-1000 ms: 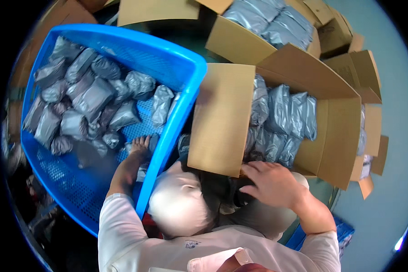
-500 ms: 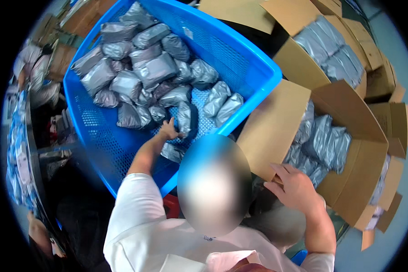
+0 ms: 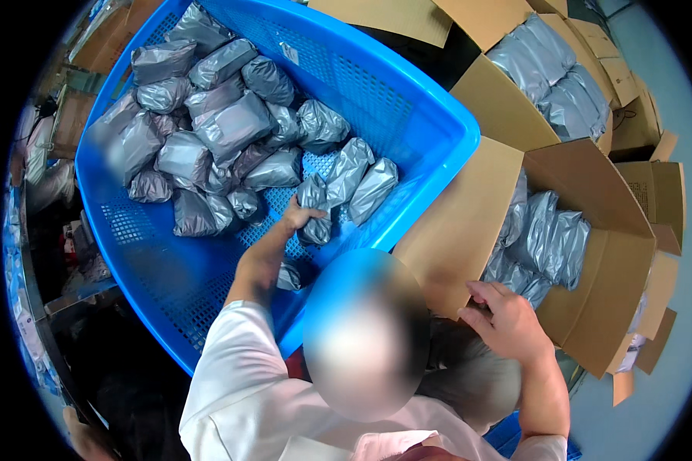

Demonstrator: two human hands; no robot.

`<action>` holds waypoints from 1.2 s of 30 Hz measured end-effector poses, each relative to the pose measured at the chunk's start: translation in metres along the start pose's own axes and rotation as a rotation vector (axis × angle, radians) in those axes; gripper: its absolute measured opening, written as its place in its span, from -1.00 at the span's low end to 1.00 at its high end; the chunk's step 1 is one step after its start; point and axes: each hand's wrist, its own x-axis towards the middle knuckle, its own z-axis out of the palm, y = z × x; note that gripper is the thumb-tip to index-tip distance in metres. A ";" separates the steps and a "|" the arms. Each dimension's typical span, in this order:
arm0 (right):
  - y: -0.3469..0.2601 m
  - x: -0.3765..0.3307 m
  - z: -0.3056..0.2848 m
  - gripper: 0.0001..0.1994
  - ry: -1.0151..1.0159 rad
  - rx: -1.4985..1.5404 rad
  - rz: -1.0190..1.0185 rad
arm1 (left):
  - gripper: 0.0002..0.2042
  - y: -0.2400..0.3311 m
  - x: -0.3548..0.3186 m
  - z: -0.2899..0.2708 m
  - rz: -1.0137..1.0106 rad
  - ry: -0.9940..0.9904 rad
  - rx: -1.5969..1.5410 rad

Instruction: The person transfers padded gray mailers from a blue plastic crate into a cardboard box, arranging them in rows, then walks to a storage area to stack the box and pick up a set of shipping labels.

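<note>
Inside the big blue plastic basket (image 3: 407, 100), my left hand (image 3: 298, 217) grips a small grey plastic-wrapped parcel (image 3: 313, 224) by its side. Two similar grey parcels (image 3: 351, 173) lie right beside it, and a heap of more parcels (image 3: 234, 127) fills the far left part. Another parcel (image 3: 291, 275) rests near the basket's front wall, partly hidden. My right hand (image 3: 509, 321) is at the edge of an open cardboard carton's flap (image 3: 457, 223), its fingers bent and a gap showing between them and the thumb. Grey parcels (image 3: 546, 238) lie in that carton.
Behind stands another open carton (image 3: 507, 115) holding grey parcels. More cartons (image 3: 653, 192) line the right side. At the left is a dark-edged shelf or table (image 3: 46, 307) with goods. A blurred oval (image 3: 365, 338) covers part of the view near my chest.
My left hand has closed on the grey parcel, which now sits tilted against its neighbour. The view has shifted, moving the basket leftward. My right hand stays by the carton flap.
</note>
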 end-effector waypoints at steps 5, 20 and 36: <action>-0.006 0.008 -0.008 -0.55 0.147 0.425 -0.127 | -0.46 0.096 -0.081 -0.060 -0.009 -0.272 -0.631; -0.016 0.040 -0.061 -0.41 0.153 1.556 -0.292 | -0.16 0.294 -0.110 -0.088 0.844 0.673 0.990; 0.193 -0.140 -0.080 -0.65 0.469 1.267 0.896 | -0.38 0.168 -0.050 -0.148 0.061 0.313 1.368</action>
